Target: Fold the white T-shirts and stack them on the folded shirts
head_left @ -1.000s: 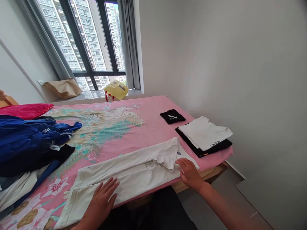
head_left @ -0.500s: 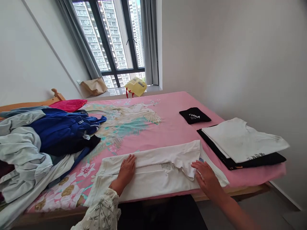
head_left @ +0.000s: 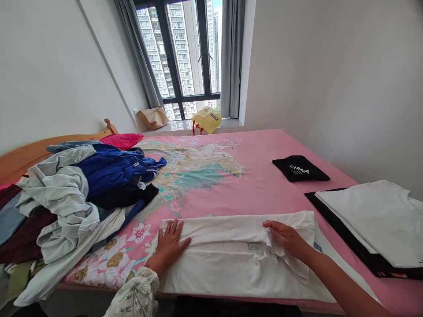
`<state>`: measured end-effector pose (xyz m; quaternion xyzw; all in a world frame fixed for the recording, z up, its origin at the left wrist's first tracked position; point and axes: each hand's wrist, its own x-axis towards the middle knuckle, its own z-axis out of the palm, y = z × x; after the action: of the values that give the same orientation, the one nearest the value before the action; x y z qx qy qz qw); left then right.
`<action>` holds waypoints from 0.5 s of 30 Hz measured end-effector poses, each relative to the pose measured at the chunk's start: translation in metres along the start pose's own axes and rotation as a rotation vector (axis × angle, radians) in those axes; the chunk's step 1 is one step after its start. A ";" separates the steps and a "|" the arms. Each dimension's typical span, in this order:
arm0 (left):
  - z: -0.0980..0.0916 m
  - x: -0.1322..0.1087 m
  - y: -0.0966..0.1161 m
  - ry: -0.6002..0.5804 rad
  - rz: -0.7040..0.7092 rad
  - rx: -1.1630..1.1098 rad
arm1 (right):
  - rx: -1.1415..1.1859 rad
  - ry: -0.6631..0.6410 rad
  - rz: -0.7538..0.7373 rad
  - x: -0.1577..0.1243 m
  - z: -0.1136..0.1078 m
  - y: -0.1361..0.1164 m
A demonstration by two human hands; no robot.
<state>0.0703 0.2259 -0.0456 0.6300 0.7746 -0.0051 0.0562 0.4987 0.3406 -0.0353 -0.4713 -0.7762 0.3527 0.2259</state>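
Note:
A white T-shirt [head_left: 224, 275] lies partly folded along the near edge of the bed, its far side turned over toward me in a long strip. My left hand [head_left: 172, 246] rests flat on its left end with the fingers spread. On the right part of the shirt, my right hand [head_left: 284, 237] has its fingers curled together on the bunched cloth near the sleeve. A small printed label patch shows on the fabric between both hands.
A heap of loose clothes [head_left: 112, 171] covers the bed's left side. At the right lie a folded black garment [head_left: 300, 169] with white lettering and a stack topped by a white shirt [head_left: 373, 220]. A yellow bag [head_left: 207, 119] and a brown paper bag [head_left: 153, 118] sit by the window.
My right hand has gone from resting with fingers extended to gripping the cloth. My left hand has slid to the shirt's left end. The view has turned left.

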 end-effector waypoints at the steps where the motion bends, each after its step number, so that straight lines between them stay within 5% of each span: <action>1: 0.001 0.001 -0.001 0.000 -0.066 0.006 | -0.027 -0.009 0.006 0.004 0.001 0.008; 6: 0.001 0.011 0.012 0.005 -0.221 0.036 | -0.189 0.084 0.043 0.008 -0.005 0.021; 9: -0.001 0.019 0.025 0.022 -0.129 0.093 | -0.189 0.138 -0.032 0.015 0.004 0.000; 12: 0.006 0.025 0.031 0.016 -0.004 0.110 | -0.145 0.000 -0.147 0.030 0.017 -0.016; 15: 0.019 0.030 0.027 0.013 -0.016 0.107 | -0.188 -0.135 -0.117 0.037 0.011 0.001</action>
<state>0.0925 0.2597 -0.0655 0.6257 0.7787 -0.0428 0.0175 0.4753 0.3706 -0.0427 -0.4197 -0.8453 0.2955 0.1481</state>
